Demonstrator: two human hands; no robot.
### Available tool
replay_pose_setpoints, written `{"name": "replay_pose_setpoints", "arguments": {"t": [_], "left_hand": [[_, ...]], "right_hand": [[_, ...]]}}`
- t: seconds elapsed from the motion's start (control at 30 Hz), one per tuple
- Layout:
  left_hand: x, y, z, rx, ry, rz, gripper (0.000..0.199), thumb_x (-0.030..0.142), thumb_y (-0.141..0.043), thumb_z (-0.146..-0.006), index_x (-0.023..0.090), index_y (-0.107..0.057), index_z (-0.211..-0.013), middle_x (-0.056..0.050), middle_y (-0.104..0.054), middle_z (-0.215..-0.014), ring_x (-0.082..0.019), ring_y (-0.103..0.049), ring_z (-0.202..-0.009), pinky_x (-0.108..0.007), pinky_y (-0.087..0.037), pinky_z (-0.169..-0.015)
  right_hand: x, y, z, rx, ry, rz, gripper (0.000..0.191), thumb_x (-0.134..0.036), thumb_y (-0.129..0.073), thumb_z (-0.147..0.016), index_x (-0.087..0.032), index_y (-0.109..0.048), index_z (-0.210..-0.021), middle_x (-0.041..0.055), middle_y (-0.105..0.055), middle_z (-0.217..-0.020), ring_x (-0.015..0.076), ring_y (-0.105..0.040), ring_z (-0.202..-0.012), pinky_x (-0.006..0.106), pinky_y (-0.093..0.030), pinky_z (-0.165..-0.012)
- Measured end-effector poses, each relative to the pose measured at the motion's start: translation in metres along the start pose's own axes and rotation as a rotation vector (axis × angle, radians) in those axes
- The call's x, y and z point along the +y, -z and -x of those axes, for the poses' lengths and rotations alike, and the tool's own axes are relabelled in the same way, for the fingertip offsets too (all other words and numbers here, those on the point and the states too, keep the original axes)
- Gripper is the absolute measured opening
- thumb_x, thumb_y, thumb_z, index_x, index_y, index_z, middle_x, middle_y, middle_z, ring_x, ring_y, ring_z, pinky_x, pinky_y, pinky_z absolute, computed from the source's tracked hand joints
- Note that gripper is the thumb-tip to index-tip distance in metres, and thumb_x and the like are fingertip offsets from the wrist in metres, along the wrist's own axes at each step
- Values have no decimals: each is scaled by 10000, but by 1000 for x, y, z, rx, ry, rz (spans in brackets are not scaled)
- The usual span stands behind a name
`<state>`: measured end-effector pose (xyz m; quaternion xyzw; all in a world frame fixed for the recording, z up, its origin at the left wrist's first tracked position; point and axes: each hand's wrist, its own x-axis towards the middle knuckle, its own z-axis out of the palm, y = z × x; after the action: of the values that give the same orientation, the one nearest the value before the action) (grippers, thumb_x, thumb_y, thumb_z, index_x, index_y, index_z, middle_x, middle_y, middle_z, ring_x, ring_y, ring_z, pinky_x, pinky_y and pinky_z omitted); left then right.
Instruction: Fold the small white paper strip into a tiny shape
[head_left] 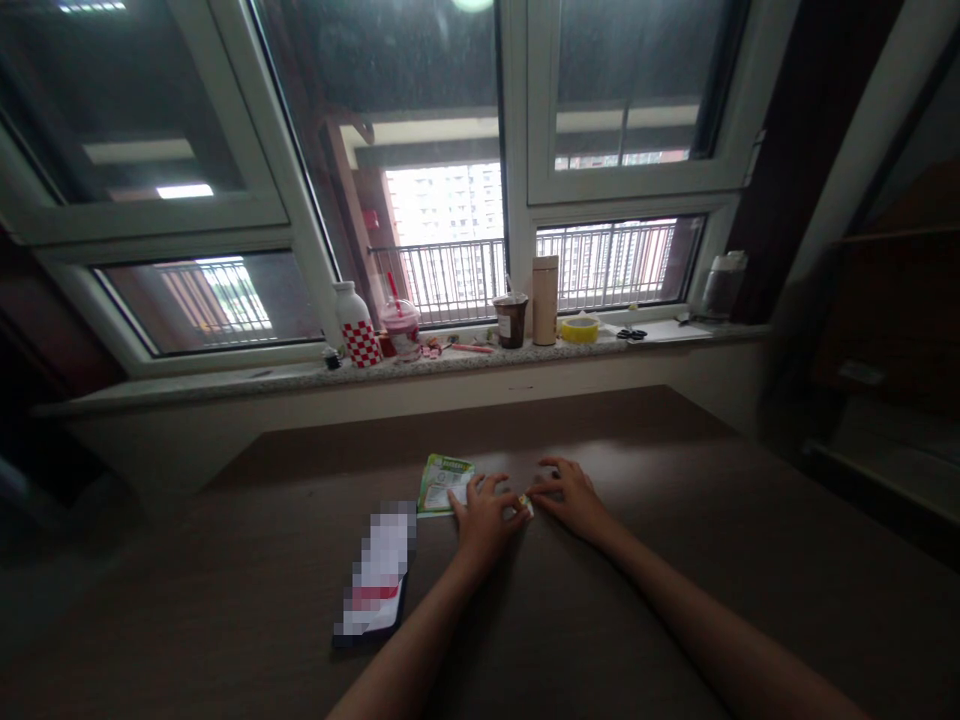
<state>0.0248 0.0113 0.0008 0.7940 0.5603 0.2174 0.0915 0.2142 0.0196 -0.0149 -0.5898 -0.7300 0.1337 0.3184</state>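
One small yellow-and-white piece (526, 509), one flat green-and-white packet (438, 489) at its ten o'clock, palm-down left hand (484, 518) had fingers pinching it, palm-down right hand (577, 499) had bent fingers near its edge, grip unclear

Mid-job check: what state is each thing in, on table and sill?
Left hand, at small piece, grip unclear
Right hand, at small piece, grip unclear
Small piece, partly covered
Green packet, flat, partly covered
Phone, flat, screen pixelated
Checked bottle, upright
Pink cup, upright, lidded, straw in
Dark cup, upright
Flask, upright
Tape roll, lying flat
Scissors, lying flat, blades unclear
Clear jug, upright
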Motion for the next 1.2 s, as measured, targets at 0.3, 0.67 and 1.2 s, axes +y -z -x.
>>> {"name": "replay_pose_setpoints", "arguments": {"t": [0.3, 0.67, 1.2], "left_hand": [[1, 1, 1, -3, 7, 16, 123, 453, -668, -794, 355, -728, -839, 47, -537, -1366, -314, -309, -1346, -746, -31, -1059], [2, 1, 2, 7, 24, 31, 109, 455, -684, -778, 361, -731, -808, 57, -547, -1351, -312, -317, -1341, -746, -22, -1058], [2, 1, 2, 17, 41, 13, 142, 499, -667, -781, 382, -739, -818, 50, -543, -1353, -315, -318, -1342, -751, -34, -1055]], "right_hand": [[-7, -5, -9, 50, -132, 41, 132, -400, -683, -789, -345, -769, -873, 35, -582, -1233, 256, -448, -1182, 426, -349, -1004], [-6, -2, -12, 21, -101, 17, 106, -361, -726, -727, -358, -764, -826, 9, -582, -1239, 261, -421, -1206, 436, -322, -1009], [-7, 2, -7, -84, -75, 10, 335, -418, -758, -673, -341, -715, -996, 49, -496, -1320, 252, -418, -1275, 414, -270, -1080]]}}
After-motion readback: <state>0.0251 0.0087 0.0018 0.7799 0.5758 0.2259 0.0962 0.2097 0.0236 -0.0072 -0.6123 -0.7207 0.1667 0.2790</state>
